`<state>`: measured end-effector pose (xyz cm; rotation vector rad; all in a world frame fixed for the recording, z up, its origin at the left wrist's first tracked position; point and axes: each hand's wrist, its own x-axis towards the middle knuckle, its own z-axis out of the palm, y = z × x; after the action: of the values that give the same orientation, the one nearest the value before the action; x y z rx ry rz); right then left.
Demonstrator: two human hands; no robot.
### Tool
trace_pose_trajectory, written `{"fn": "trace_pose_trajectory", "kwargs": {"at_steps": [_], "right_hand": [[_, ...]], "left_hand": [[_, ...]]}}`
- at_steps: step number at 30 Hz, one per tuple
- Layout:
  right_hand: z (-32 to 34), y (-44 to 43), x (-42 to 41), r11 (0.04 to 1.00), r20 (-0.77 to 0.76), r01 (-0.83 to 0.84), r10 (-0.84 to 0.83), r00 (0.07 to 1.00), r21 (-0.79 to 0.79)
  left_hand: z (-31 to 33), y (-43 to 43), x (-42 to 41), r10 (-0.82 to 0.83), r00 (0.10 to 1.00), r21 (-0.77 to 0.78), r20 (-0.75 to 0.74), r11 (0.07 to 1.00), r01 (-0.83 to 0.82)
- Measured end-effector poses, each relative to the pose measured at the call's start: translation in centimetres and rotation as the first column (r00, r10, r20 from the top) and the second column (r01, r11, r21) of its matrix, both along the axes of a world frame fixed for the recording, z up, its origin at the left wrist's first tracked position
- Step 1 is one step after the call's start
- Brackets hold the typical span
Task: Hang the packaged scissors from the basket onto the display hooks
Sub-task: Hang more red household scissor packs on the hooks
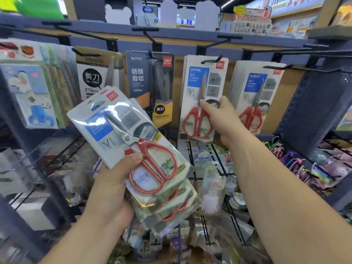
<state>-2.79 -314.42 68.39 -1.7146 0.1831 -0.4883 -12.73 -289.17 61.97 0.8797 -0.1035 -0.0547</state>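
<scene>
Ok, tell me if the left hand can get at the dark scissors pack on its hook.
Probably not now: the left hand grips a stack of red-handled scissors packs, which lies partly in front of the dark pack.

Glossy clear plastic scissors packs (122, 128); shiny red handles (152, 164); matt black metal hooks (211, 60).

Red-handled scissors (152, 161), blue-labelled cards (198, 77)

Red-scissors pack (192, 103): HOME, deli. Dark pack (144, 82): No.7757, 220mm. Tan pack (91, 73): 210mm.
</scene>
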Motion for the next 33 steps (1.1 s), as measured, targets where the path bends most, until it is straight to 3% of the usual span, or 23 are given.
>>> {"fn": "trace_pose_trajectory", "kwargs": {"at_steps": [3, 6, 8, 10, 12, 15, 20, 25, 33], "right_hand": [[-0.3, 0.3, -0.7, 0.977, 0.023, 0.135, -0.133, 0.991, -0.166], [0.0, 2.4, -4.1, 0.919, 0.205, 0.27, -0.216, 0.955, -0.288], [-0.1, 5.0, -7.5, 0.964, 0.247, 0.168, -0.116, 0.962, -0.204], [-0.4, 7.3, -10.9, 0.984, 0.182, -0.038, 0.07, 0.981, -0.172], [-0.8, 8.9, -13.1, 0.927, 0.019, -0.254, 0.27, 0.963, -0.275], [-1.8, 9.9, -13.5, 0.865, -0.121, -0.352, 0.331, 0.936, -0.357], [-3.1, 10.5, -14.1, 0.924, -0.035, -0.308, 0.308, 0.951, -0.226], [-3.8, 11.0, -14.6, 0.968, 0.036, -0.25, 0.249, 0.968, 0.018], [-4.1, 10.1, -14.6, 0.902, 0.135, -0.243, 0.208, 0.969, 0.358]], "left_hand": [[0.0, 0.2, -0.1, -0.003, 1.0, 0.0, 0.005, 1.0, 0.003], [-0.2, 0.4, -0.2, 0.021, 1.0, -0.01, -0.01, 1.0, -0.021], [-0.2, 0.3, -0.2, 0.029, 0.999, -0.01, -0.016, 1.0, -0.029], [0.0, 0.1, -0.4, 0.031, 0.999, -0.009, -0.028, 0.999, -0.031], [0.0, -0.1, -0.5, 0.041, 0.998, -0.018, -0.052, 0.999, -0.042], [0.1, -0.4, -0.9, 0.011, 0.997, -0.017, -0.075, 1.0, -0.012], [0.3, -0.3, -1.4, -0.062, 0.993, -0.021, -0.1, 0.998, 0.06], [0.6, -0.3, -1.9, -0.038, 0.989, -0.031, -0.142, 0.999, 0.034], [0.4, 0.1, -2.1, -0.06, 0.974, -0.033, -0.219, 0.998, 0.054]]}}
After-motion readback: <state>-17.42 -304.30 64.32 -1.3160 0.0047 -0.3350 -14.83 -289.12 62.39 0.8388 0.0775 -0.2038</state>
